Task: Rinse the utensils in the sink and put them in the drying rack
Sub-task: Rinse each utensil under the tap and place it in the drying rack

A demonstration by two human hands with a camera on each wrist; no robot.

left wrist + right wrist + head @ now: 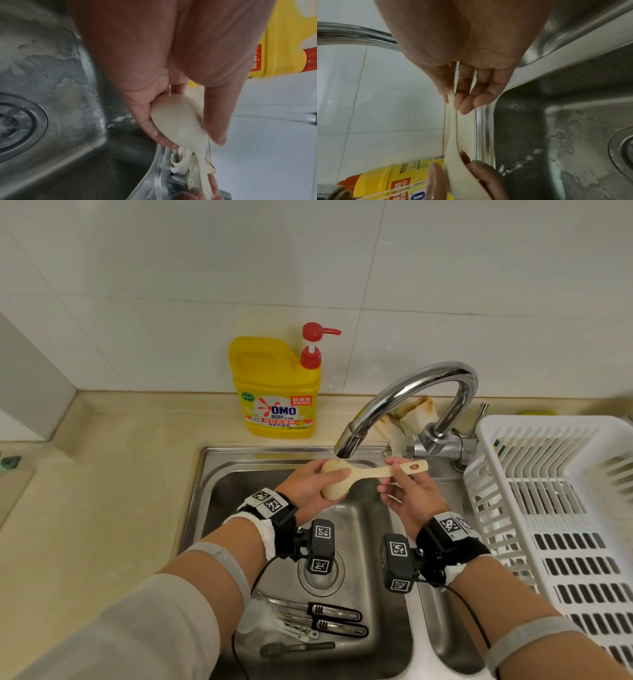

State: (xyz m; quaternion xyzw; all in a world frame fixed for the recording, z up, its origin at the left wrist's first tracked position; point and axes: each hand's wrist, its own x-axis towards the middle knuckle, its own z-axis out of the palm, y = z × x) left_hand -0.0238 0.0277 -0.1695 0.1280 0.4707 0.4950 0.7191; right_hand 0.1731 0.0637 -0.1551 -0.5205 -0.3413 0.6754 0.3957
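Observation:
Both hands hold a pale cream rice paddle (368, 474) over the steel sink (219, 508), directly under the chrome faucet spout (347, 444). My left hand (310, 486) grips the rounded paddle head (176, 120), thumb across its top. My right hand (406, 491) pinches the thin handle (452, 102) between thumb and fingertips, near the end with the hole. A thin trickle of water touches the paddle head. Several more utensils (329, 623) with black handles lie on the sink floor near the front edge, partly hidden by my left forearm.
A white plastic drying rack (565, 508) stands right of the sink. A yellow dish soap bottle (274, 392) with a red pump sits on the beige counter behind the sink. A crumpled rag (411, 414) lies behind the faucet. The drain (320, 573) is mid-basin.

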